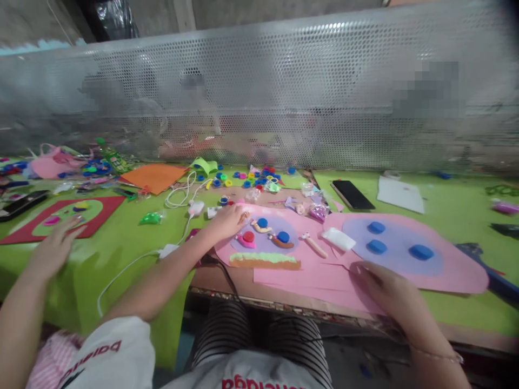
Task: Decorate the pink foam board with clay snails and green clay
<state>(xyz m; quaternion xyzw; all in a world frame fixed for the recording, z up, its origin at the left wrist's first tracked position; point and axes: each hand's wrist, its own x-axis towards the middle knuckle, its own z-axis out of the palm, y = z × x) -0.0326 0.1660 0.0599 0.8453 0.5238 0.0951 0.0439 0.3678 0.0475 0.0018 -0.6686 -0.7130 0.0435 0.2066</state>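
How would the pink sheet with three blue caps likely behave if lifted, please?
The pink sheet would probably bend and feel light, as it looks thin and flat. The blue caps might slide if it tilts, since they sit raised on its surface; whether they are glued cannot be told.

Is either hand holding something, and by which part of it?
It cannot be told. The left hand is at the left edge of the left pink paper, the right hand near the left edge of the right pink paper.
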